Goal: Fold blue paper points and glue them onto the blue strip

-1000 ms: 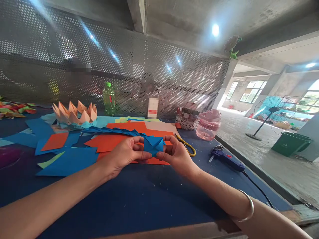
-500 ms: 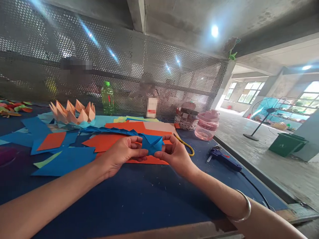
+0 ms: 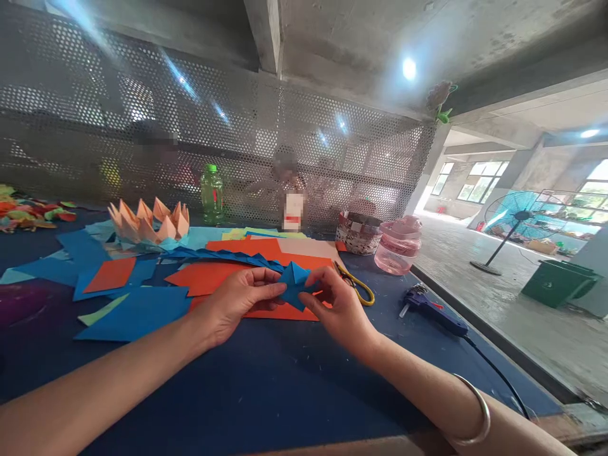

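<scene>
A small folded blue paper piece [image 3: 295, 285] is held between both hands just above the dark blue table [image 3: 247, 392]. My left hand [image 3: 237, 301] pinches its left side with thumb and fingers. Its right side is gripped by my right hand [image 3: 339, 307], fingers curled around it; a silver bangle sits on that forearm. Below the hands lie orange sheets [image 3: 213, 275]. A chain of folded blue pieces [image 3: 218, 255] stretches to the left behind them.
Blue paper sheets [image 3: 137, 310] and an orange square [image 3: 110, 274] lie at left, orange folded crowns [image 3: 149, 221] behind. Yellow-handled scissors [image 3: 356, 285], a blue glue gun [image 3: 430, 308] with its cord, a pink jar [image 3: 398, 245], a patterned tin [image 3: 358, 231] and a green bottle [image 3: 211, 192] stand around. Perforated metal screen at back.
The blue piece has been turned and squeezed narrower between the hands, its points now sticking up. Both hands stayed over the orange sheets; the camera view shifted slightly.
</scene>
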`<state>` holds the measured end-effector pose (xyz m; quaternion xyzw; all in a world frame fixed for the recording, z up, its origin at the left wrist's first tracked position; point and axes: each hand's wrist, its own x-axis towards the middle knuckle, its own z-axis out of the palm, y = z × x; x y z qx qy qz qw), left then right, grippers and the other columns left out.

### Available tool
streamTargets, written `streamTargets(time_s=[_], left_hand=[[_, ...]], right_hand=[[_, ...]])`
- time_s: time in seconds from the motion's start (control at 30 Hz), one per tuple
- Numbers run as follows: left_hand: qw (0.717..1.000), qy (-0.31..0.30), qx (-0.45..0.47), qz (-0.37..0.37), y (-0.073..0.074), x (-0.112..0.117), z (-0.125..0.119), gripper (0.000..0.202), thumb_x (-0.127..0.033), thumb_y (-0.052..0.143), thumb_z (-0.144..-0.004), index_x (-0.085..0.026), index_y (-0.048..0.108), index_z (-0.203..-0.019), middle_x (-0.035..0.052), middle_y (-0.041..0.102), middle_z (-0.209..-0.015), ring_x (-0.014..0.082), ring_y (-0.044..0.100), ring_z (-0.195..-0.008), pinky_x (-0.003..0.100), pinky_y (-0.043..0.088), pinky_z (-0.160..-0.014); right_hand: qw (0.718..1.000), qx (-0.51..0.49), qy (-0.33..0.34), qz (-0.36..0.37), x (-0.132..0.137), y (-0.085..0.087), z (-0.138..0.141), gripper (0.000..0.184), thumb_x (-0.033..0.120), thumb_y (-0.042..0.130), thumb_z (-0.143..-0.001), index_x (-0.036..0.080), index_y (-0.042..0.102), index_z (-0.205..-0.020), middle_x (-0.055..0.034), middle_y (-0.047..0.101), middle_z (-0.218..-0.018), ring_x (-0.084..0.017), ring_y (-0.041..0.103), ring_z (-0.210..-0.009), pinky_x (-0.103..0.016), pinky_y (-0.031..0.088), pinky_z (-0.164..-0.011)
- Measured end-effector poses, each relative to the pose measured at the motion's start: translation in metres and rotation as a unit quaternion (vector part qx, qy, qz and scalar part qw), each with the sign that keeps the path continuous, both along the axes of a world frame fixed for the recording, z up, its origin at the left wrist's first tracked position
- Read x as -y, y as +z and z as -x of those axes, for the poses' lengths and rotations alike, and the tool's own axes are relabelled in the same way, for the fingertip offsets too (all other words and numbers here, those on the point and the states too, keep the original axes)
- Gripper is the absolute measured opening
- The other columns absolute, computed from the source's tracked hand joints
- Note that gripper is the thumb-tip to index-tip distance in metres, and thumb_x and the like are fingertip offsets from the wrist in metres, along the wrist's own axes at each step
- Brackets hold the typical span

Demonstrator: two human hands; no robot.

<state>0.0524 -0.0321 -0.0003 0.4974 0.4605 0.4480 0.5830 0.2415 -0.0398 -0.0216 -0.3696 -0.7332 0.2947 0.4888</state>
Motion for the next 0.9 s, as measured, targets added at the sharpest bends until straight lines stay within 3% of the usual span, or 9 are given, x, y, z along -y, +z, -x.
streamTargets(time_s=[0.2, 0.33, 0.53, 0.9], left_hand=[[0.994, -0.102, 0.017, 0.028, -0.0064, 0.0008, 0.0013, 0.021, -0.026, 0.078, -0.065, -0.016, 0.072, -0.083, 0.0030, 0.072, -0.081, 0.0150, 0.066, -0.078, 0.025, 0.050, -0.075], [0.995, -0.096, 0.011, 0.040, -0.0083, 0.0012, -0.0002, 0.012, -0.025, 0.078, -0.065, -0.016, 0.071, -0.071, 0.0011, 0.071, -0.072, 0.0148, 0.066, -0.076, 0.022, 0.050, -0.071], [0.992, -0.120, 0.009, 0.048, -0.0075, 0.0029, -0.0006, 0.018, -0.026, 0.078, -0.065, -0.016, 0.073, -0.080, 0.0036, 0.073, -0.082, 0.0171, 0.067, -0.085, 0.020, 0.050, -0.069], [0.991, -0.123, 0.023, 0.051, -0.0010, 0.0046, -0.0007, 0.019, -0.027, 0.074, -0.070, -0.014, 0.073, -0.083, 0.0089, 0.075, -0.088, 0.0219, 0.068, -0.092, 0.023, 0.054, -0.074]], right_hand=[[0.999, 0.031, -0.025, 0.021, -0.0029, -0.0018, 0.0005, 0.014, 0.022, 0.062, -0.079, 0.019, 0.059, -0.091, -0.0002, 0.063, -0.084, -0.011, 0.056, -0.065, -0.025, 0.046, -0.063], [0.998, 0.047, -0.030, 0.003, -0.0014, -0.0003, 0.0019, 0.017, 0.023, 0.067, -0.076, 0.019, 0.062, -0.092, -0.0014, 0.064, -0.089, -0.012, 0.058, -0.073, -0.025, 0.046, -0.067], [0.997, 0.064, -0.027, -0.023, -0.0039, -0.0014, 0.0026, 0.007, 0.020, 0.067, -0.075, 0.019, 0.062, -0.080, 0.0005, 0.060, -0.082, -0.011, 0.055, -0.072, -0.023, 0.044, -0.064], [0.996, 0.066, -0.041, -0.052, -0.0040, 0.0017, 0.0003, 0.005, 0.017, 0.065, -0.077, 0.019, 0.061, -0.079, -0.0007, 0.058, -0.086, -0.012, 0.056, -0.078, -0.022, 0.045, -0.064]])
